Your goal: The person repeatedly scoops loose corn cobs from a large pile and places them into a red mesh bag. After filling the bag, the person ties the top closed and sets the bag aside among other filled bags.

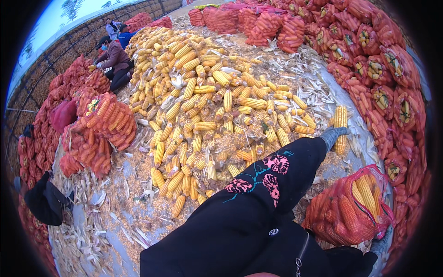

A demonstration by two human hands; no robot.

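Observation:
My left hand (330,135), in a grey glove, stretches out to the right past the corn pile. Its fingers are closed around a yellow corn cob (340,117), held upright. Below it, near my body on the right, stands a red mesh bag (333,213) partly filled with cobs, its mouth open. At the bag's right rim is my gloved right hand (381,243), closed on the mesh; part of it is hidden at the dark edge of the picture. A large pile of husked corn cobs (198,104) fills the middle.
Full red mesh bags (406,106) are stacked along the right, with more bags (99,124) on the left and at the back. Dry husks (83,235) and loose kernels litter the ground. A crouching person (116,62) works at the far left, others behind. A dark cloth item (46,201) lies left.

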